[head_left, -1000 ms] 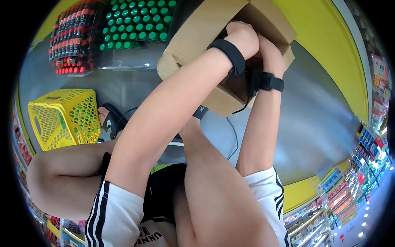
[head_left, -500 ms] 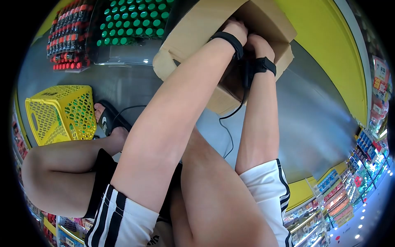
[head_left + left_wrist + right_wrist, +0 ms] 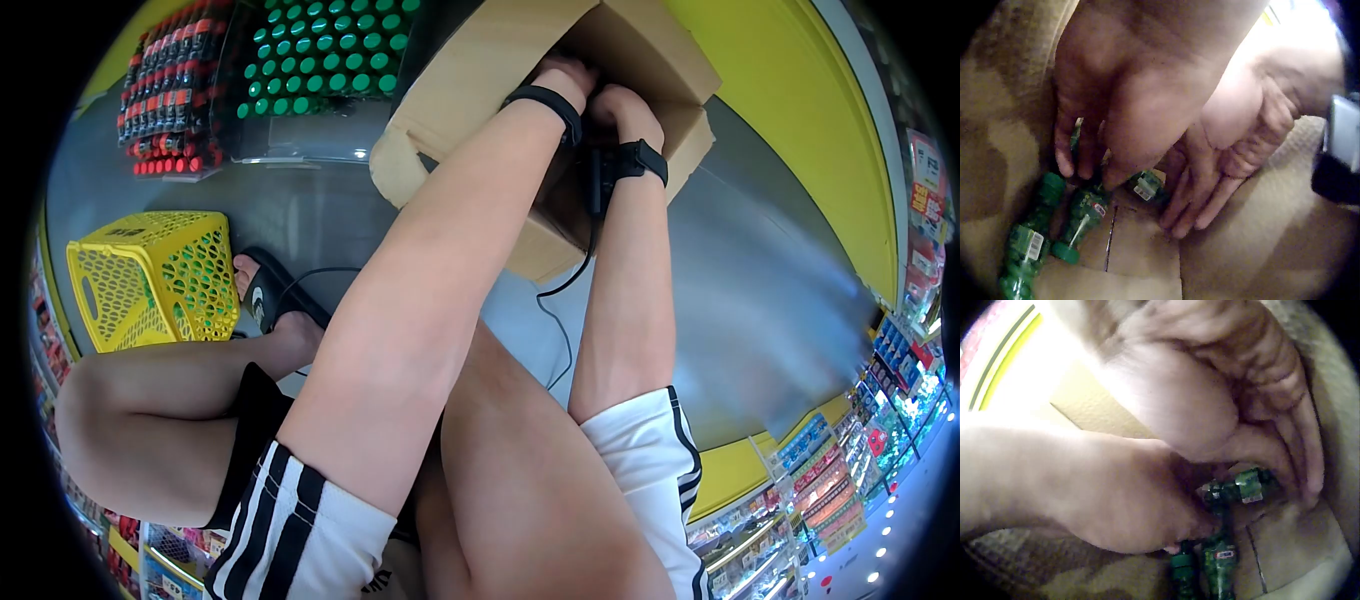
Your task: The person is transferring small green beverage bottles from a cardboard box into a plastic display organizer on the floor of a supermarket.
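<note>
Both hands reach inside an open cardboard box (image 3: 460,85). Several green bottles lie on its bottom in the left wrist view. My left hand (image 3: 1141,87) bends over them, thumb and fingers at the end of a middle green bottle (image 3: 1087,212), which they appear to pinch. Another bottle (image 3: 1027,250) lies to its left. My right hand (image 3: 1235,147) is on the far side, fingers extended down beside a third bottle (image 3: 1147,185). In the right wrist view this bottle (image 3: 1249,486) lies below the right thumb; whether it is touched, I cannot tell.
A yellow basket (image 3: 150,280) with green items stands on the floor at left. Rows of green-capped bottles (image 3: 325,60) and red-capped bottles (image 3: 172,100) stand at upper left. A black cable (image 3: 565,285) hangs beside the right forearm. Shop shelves (image 3: 820,480) line the right.
Both hands have moved farther into the box and slightly left in the head view. The right wrist sits closer to the left wrist than a second ago.
</note>
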Tool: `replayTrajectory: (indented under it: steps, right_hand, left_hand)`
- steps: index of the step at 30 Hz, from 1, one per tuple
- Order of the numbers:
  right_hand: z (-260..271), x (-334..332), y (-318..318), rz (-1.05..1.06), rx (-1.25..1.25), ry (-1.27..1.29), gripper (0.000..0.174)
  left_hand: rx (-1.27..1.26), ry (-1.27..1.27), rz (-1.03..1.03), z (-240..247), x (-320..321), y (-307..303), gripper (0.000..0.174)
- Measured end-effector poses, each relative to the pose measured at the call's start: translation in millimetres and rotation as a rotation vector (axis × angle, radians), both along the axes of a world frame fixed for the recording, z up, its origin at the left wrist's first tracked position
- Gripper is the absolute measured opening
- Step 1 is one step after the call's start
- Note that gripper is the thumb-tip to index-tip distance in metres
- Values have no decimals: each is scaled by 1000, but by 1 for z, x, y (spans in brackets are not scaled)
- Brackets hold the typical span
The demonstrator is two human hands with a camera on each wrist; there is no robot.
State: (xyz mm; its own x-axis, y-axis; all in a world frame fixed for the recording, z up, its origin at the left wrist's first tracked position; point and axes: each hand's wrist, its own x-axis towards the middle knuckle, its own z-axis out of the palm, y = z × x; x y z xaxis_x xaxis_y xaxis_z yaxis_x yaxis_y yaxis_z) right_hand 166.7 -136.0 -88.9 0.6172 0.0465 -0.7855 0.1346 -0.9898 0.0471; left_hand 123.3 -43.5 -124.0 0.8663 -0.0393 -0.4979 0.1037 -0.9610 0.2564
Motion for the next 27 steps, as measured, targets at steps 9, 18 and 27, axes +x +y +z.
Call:
replayTrajectory:
  steps: [9, 18, 27]
  right_hand:
    - [-32, 9, -12, -254, 46, 175, 28]
    - [-52, 0, -45, -452, 450, -47, 29]
    - [38, -35, -28, -730, 636, -68, 44]
  left_hand:
    - [-50, 39, 39, 19, 5, -1, 49]
    - [77, -134, -137, 47, 1, -1, 25]
    - [59, 101, 71, 96, -9, -13, 32]
